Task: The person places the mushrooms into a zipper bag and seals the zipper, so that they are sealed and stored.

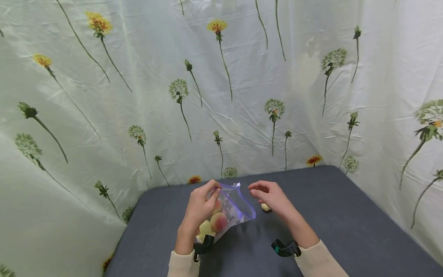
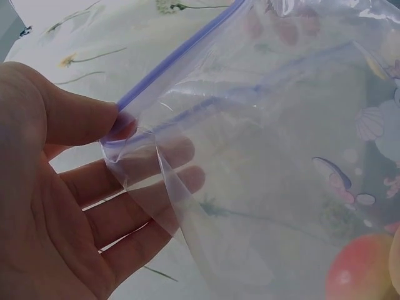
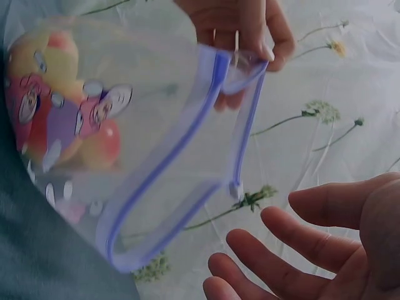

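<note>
My left hand (image 1: pixel 200 203) pinches one corner of the rim of a clear zip bag (image 1: pixel 247 209), thumb on one side and fingers on the other. The purple-edged mouth gapes toward the right, as the right wrist view also shows. Several peaches (image 1: pixel 219 222), red and yellow, lie inside the bag, which has printed cartoon figures. A white slider (image 3: pixel 235 190) sits at the far end of the zip. Just right of the mouth, apart from it, my right hand (image 1: pixel 271 195) hovers with loosely bent fingers and nothing in them. A pale yellow round thing (image 1: pixel 265 207) shows partly beneath that hand.
The dark grey tabletop (image 1: pixel 339 215) extends beneath both arms. A pale curtain (image 1: pixel 249 77) printed with dandelions hangs behind and beside it. Each wrist carries a black camera band (image 1: pixel 286 248).
</note>
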`<action>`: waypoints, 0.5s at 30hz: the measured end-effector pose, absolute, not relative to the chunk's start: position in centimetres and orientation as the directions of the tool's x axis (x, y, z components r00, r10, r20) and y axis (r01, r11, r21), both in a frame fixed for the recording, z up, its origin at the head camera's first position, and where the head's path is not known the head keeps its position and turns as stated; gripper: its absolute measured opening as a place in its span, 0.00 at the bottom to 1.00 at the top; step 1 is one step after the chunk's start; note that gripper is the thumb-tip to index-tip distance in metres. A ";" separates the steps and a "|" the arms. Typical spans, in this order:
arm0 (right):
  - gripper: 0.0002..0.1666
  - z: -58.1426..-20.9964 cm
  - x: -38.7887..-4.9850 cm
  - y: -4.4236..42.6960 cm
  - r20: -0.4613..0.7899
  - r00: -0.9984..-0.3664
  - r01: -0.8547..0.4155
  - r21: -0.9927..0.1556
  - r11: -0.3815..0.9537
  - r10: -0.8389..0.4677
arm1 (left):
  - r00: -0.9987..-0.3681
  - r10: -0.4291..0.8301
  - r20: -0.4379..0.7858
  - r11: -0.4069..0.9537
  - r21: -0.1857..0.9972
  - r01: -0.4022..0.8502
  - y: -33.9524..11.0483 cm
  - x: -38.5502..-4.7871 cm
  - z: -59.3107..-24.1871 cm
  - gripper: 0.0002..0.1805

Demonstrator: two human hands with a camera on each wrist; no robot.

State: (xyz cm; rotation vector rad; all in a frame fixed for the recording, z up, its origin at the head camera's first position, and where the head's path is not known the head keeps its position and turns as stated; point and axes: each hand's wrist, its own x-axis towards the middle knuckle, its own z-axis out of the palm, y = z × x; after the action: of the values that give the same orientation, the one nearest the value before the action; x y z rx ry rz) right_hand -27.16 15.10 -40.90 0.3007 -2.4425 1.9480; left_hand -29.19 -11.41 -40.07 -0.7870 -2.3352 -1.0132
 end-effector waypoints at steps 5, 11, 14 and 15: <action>0.12 -41.7 -28.0 16.2 0.143 -0.985 -0.166 -0.945 0.282 -0.097 | -0.732 0.308 0.607 0.555 0.510 0.657 -11.6 -29.2 -40.1 0.04; 0.11 -42.8 -28.7 17.2 0.179 -0.984 -0.172 -0.895 0.412 -0.022 | -0.730 0.305 0.612 0.564 0.502 0.656 -11.7 -29.3 -40.0 0.04; 0.10 -43.5 -28.9 17.5 0.200 -0.980 -0.179 -0.869 0.462 -0.004 | -0.730 0.306 0.611 0.567 0.499 0.655 -11.7 -29.3 -40.0 0.03; 0.10 -43.8 -29.0 17.7 0.207 -0.978 -0.182 -0.860 0.477 0.001 | -0.729 0.306 0.612 0.570 0.496 0.655 -11.8 -29.4 -40.1 0.03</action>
State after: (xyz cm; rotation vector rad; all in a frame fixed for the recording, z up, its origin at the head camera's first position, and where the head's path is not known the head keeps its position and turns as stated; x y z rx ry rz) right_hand -28.97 17.66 -43.84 0.1577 -2.5418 1.5125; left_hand -29.36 -11.75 -40.05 -0.7718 -2.3404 -1.0105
